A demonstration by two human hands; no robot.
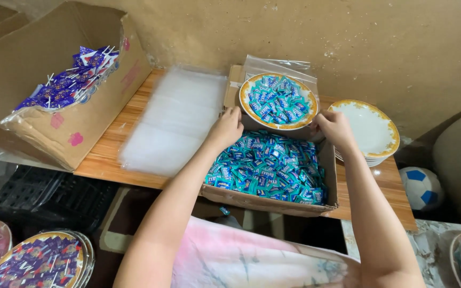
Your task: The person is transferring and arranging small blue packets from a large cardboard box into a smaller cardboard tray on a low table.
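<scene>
Our left hand [225, 128] is curled closed on the near-left rim of a gold-edged plate [247, 106]; our right hand [334, 127] grips the same plate at its 4 o'clock edge, fingers folded over the rim. The plate sits at the far end of an open cardboard box [273, 202], propped on its back wall, and is heaped with small teal-wrapped candies [278, 101]. The box below our hands holds a loose bed of the same teal candies [273, 168], filling it nearly wall to wall. At 3 o'clock from the right hand, a stack of empty white plates [369, 128] with gold trim rests on the wooden tabletop [108, 154]. At 9 o'clock from the left hand lies a sheaf of clear plastic bags [174, 122], flat on the wood; more clear bags [276, 65] lie behind the plate at 12 o'clock. Further out at 10 o'clock, a large carton [65, 133] holds a bag of purple-wrapped lollipops [70, 80]. At 7 o'clock, low down, another plate of purple sweets [41, 261]. A blue-and-white ball [421, 188] sits at 4 o'clock.
</scene>
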